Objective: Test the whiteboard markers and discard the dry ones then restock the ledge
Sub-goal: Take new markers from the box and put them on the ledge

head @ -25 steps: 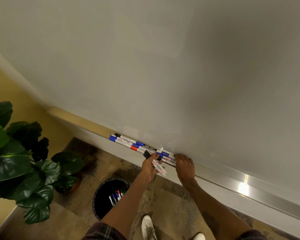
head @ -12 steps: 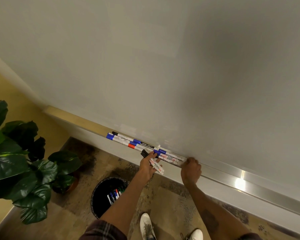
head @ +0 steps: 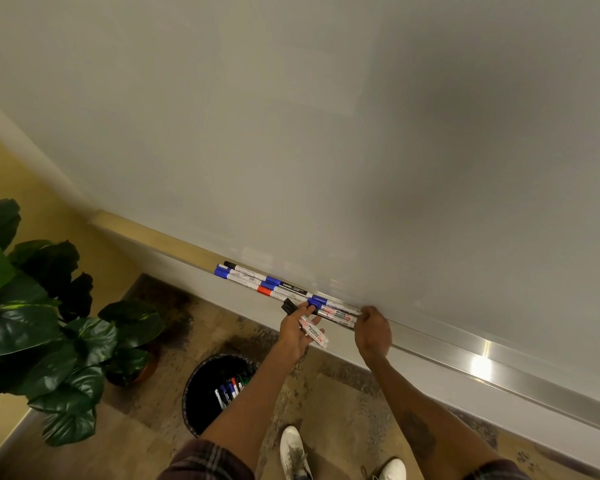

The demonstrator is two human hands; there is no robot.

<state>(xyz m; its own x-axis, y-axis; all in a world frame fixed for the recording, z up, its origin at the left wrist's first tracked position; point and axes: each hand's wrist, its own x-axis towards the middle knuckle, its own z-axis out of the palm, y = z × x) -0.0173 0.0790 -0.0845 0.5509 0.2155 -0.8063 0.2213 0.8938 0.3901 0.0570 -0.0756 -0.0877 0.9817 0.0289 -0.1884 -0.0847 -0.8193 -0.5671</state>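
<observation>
Slid my right hand (head: 373, 329) right, curled at white ledge markers (head: 340, 315), grip unclear; left hand (head: 297, 329) pinches light, slick white plastic markers (head: 315, 333) mid-barrel.

A big leafy plant (head: 49, 327) is standing in a brown pot (head: 143, 373) at lower left; white shoes (head: 293, 448) are showing at bottom.

A yellow wall (head: 42, 216) meets a mottled brown floor (head: 343, 393), where a dark green, large-leaved potted plant (head: 49, 323) stands at the left.
</observation>
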